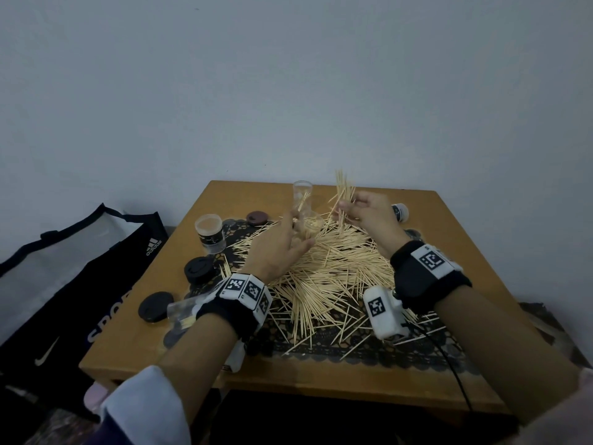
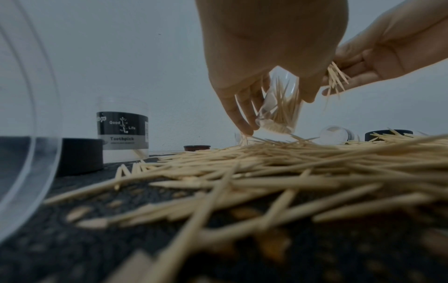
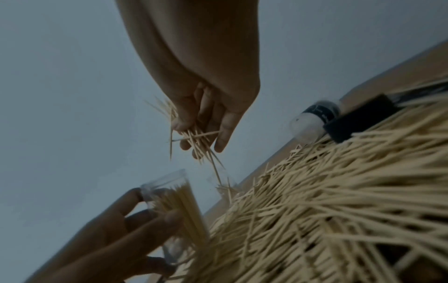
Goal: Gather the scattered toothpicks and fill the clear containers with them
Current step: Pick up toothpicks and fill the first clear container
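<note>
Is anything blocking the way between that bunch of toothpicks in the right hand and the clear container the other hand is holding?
Nothing visible does. The right hand pinches a bunch of toothpicks beside the open top of the clear container, which the left hand holds tilted above the scattered pile. Only air lies between them.

Two hands: left hand (image 1: 282,248) and right hand (image 1: 369,213). Four clear containers can be counted: the held container (image 1: 302,200), one upright at centre left (image 1: 210,234), one lying at centre right (image 1: 400,212), one lying lower left (image 1: 181,311). Four dark lids (image 1: 199,269) (image 1: 156,306) (image 1: 256,216) (image 3: 358,122). The toothpicks (image 1: 337,268) are too many to count. One desk (image 1: 134,348), one bag (image 1: 64,284).
</note>
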A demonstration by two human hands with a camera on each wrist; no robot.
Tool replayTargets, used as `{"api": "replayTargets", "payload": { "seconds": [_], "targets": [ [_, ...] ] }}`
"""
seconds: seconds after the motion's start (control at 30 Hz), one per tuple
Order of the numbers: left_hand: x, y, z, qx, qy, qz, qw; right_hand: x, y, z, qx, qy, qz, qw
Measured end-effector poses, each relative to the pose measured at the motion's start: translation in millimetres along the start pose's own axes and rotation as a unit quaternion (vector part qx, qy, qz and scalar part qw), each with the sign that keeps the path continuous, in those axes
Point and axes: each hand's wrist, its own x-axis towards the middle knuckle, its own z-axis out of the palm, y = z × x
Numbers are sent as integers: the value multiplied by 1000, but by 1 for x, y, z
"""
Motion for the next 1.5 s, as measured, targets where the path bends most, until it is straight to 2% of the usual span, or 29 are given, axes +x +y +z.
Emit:
{"api": "replayTargets", "payload": {
  "seconds": [0.23,0.43,0.63,0.77,0.9,1.2,1.33,1.5],
  "targets": [
    [0,1,0,3,-17,22,1000,3,-8,20,122,22,-18,992],
    [0,1,1,-24,7,29,999,1,8,37,82,20,-16,996],
    [-1,2,-2,-16,27,15,999,-2,19,41,61,2,16,998],
    [-1,1,-2,-1,37,14,999,-1,23,38,88,-28,48,995],
    [0,-1,-1,12,37,7,999,-1,23,34,103,-51,40,993],
    [0,0,-1,17,31,21,999,2,23,36,124,-34,39,991],
    [0,1,-2,27,30,24,999,3,26,35,92,-22,34,995],
    [1,-3,-1,48,32,32,998,6,28,26,-26,-37,27,999]
  ]
}}
